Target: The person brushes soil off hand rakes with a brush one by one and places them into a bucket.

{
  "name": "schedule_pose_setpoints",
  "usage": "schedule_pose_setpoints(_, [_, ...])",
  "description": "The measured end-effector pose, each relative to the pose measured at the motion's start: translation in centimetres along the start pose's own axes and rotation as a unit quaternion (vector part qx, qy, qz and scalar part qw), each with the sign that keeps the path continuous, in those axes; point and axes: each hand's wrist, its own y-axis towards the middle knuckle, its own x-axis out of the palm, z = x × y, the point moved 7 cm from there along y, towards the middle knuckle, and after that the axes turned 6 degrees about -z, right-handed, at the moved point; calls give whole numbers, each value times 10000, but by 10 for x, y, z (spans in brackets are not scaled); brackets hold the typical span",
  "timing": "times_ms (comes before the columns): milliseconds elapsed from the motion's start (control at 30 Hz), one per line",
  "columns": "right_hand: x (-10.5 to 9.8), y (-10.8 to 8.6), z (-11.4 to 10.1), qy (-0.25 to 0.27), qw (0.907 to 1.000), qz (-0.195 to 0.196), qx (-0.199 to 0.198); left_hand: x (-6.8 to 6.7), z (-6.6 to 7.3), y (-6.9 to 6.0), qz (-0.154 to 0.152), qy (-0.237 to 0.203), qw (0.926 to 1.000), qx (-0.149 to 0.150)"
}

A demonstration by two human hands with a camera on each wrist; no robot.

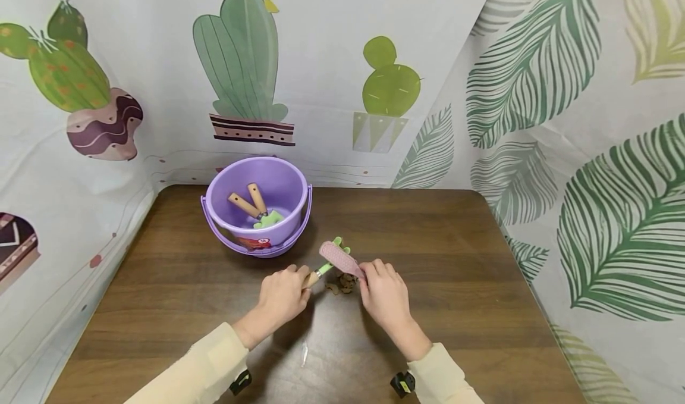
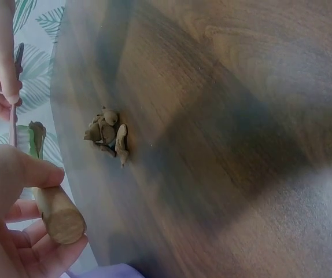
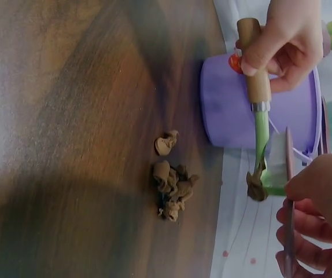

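My left hand (image 1: pixel 282 294) grips the wooden handle of a small green garden tool (image 1: pixel 324 268), whose pronged end shows past the brush in the head view. A brown clay-like lump (image 3: pixel 257 185) clings to its green head. In my right hand (image 1: pixel 386 294) is a pink brush (image 1: pixel 336 255), held by its handle. Its white bristles (image 3: pixel 277 156) face the tool's green head and appear to touch it. Below both hands, a small pile of brown clay-like pieces (image 2: pixel 105 130) lies on the table.
A purple bucket (image 1: pixel 257 172) stands at the back left of the wooden table (image 1: pixel 455 255). Two wooden-handled tools (image 1: pixel 243 205) with green metal lie inside it. Printed fabric (image 1: pixel 326 65) hangs behind the table and along its sides.
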Motion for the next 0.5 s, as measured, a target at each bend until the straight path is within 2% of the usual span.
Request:
schedule_pose_setpoints(233, [1, -1, -8, -332, 9993, 59, 164, 1, 4, 0, 18, 16, 10000, 4])
schedule_pose_setpoints(500, [1, -5, -11, -397, 9984, -65, 396, -1, 6, 1, -24, 30, 10000, -80])
